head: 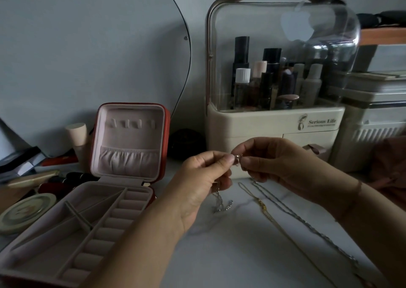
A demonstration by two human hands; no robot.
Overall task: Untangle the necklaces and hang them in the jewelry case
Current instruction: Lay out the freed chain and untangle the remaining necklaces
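Both hands (236, 159) pinch a thin silver necklace (219, 202), its chain dangling bunched.

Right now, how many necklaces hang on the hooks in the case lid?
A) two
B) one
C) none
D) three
C: the hooks in the lid of the jewelry case are bare; the gold chain and the twisted chain lie on the table, and the left hand and right hand pinch a third chain between them.
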